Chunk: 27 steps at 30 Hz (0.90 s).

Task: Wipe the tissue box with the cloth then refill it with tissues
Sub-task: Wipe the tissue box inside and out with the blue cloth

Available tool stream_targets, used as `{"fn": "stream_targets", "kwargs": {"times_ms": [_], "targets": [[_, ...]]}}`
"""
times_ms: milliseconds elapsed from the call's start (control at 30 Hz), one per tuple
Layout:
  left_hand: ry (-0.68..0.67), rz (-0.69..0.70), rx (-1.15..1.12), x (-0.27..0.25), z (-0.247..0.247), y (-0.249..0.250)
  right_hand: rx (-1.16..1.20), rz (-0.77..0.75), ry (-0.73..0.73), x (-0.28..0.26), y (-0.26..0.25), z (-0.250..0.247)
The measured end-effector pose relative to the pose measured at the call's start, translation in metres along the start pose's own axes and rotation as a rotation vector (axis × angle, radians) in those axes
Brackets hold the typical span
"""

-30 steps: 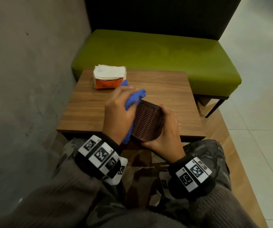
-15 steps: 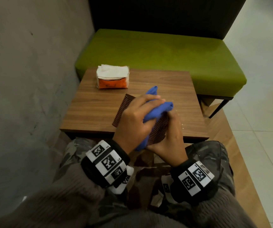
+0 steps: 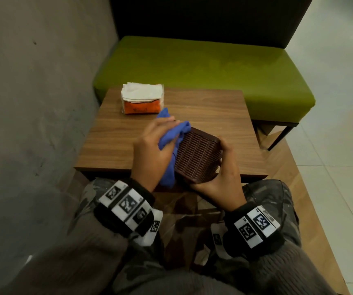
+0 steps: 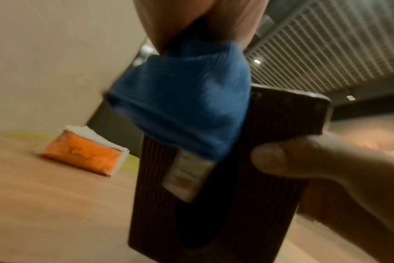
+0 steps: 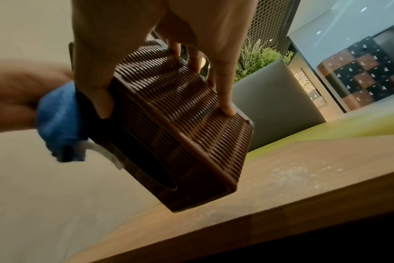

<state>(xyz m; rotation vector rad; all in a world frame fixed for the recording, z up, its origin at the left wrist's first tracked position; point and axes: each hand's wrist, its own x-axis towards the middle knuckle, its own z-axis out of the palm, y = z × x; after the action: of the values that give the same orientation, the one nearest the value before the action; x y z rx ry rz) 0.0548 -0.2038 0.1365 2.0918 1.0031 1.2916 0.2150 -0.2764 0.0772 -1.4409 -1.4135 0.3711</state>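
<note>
A dark brown woven tissue box (image 3: pixel 196 155) is held tilted above the near edge of the wooden table (image 3: pixel 209 111). My right hand (image 3: pixel 224 173) grips it from the right, thumb on one face and fingers on the other, as the right wrist view shows on the tissue box (image 5: pixel 180 113). My left hand (image 3: pixel 152 150) clutches a bunched blue cloth (image 3: pixel 172 137) and presses it against the box's left face. In the left wrist view the blue cloth (image 4: pixel 182 99) covers the upper part of the face with the oval slot; its white label hangs down. An orange pack of white tissues (image 3: pixel 141 101) lies at the table's far left.
A green bench seat (image 3: pixel 203 67) with a dark backrest stands beyond the table. A grey wall (image 3: pixel 33 103) runs close along the left. A wooden bench edge and tiled floor (image 3: pixel 330 156) lie to the right. My camouflage-trousered knees are under the table's near edge.
My left hand with the cloth swept right across the box half a second ago and is back at its left face now. The box has turned in my right hand.
</note>
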Motion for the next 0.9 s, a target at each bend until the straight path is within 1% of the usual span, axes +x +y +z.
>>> {"fn": "stream_targets", "kwargs": {"times_ms": [33,67,133,167,200,233,267,300,333,367,400,467,500,533,567,633,667,700,733,767,833,867,900], "targets": [[0.001,-0.004,-0.002,0.002,0.000,0.001,0.012,0.005,-0.009,0.001,0.002,-0.001],[-0.069,0.048,0.013,-0.002,0.001,0.007,0.023,0.019,-0.028,0.002,0.003,-0.002],[-0.298,0.273,0.050,-0.019,0.004,0.017,0.071,0.062,-0.059,0.004,0.007,-0.007],[-0.389,0.352,0.061,-0.026,0.001,0.016,0.088,0.076,-0.065,0.003,0.009,-0.008],[-0.433,0.368,0.066,-0.025,-0.003,0.012,0.084,0.077,-0.070,0.003,0.009,-0.010],[-0.416,0.309,0.067,-0.018,-0.006,0.005,0.064,0.073,-0.079,0.002,0.008,-0.011],[-0.338,0.198,0.052,-0.009,-0.008,-0.003,0.042,0.068,-0.091,0.001,0.008,-0.011],[-0.229,0.095,0.030,-0.002,-0.010,-0.007,0.022,0.062,-0.098,0.000,0.007,-0.010],[-0.149,0.035,0.020,0.002,-0.010,-0.009,0.010,0.056,-0.099,0.000,0.007,-0.010],[-0.125,0.028,0.026,0.000,-0.009,-0.005,0.009,0.055,-0.096,0.000,0.007,-0.010],[-0.170,0.076,0.046,-0.006,-0.006,0.001,0.020,0.064,-0.087,0.002,0.008,-0.012],[-0.364,0.301,0.074,-0.026,-0.005,0.014,0.063,0.091,-0.061,0.005,0.011,-0.016],[-0.442,0.381,0.083,-0.032,-0.007,0.016,0.077,0.100,-0.055,0.005,0.011,-0.018],[-0.470,0.403,0.094,-0.030,-0.011,0.015,0.081,0.103,-0.061,0.005,0.010,-0.020],[-0.432,0.355,0.096,-0.023,-0.014,0.010,0.076,0.103,-0.075,0.005,0.009,-0.021],[-0.230,0.160,0.046,-0.007,-0.018,-0.001,0.077,0.102,-0.073,0.004,0.005,-0.022],[-0.140,0.101,0.020,-0.003,-0.019,-0.006,0.084,0.099,-0.063,0.004,0.004,-0.024],[-0.088,0.076,0.012,-0.005,-0.019,-0.007,0.088,0.098,-0.058,0.004,0.002,-0.025],[-0.083,0.078,0.021,-0.011,-0.017,-0.005,0.095,0.100,-0.058,0.004,0.001,-0.026],[-0.110,0.110,0.035,-0.020,-0.016,-0.003,0.113,0.111,-0.057,0.004,0.000,-0.027],[-0.199,0.202,0.034,-0.037,-0.016,0.003,0.168,0.151,-0.049,0.003,-0.001,-0.027],[-0.224,0.218,0.030,-0.041,-0.016,0.003,0.173,0.161,-0.046,0.003,0.000,-0.027],[-0.214,0.201,0.028,-0.040,-0.016,0.001,0.156,0.161,-0.051,0.003,0.000,-0.025]]}}
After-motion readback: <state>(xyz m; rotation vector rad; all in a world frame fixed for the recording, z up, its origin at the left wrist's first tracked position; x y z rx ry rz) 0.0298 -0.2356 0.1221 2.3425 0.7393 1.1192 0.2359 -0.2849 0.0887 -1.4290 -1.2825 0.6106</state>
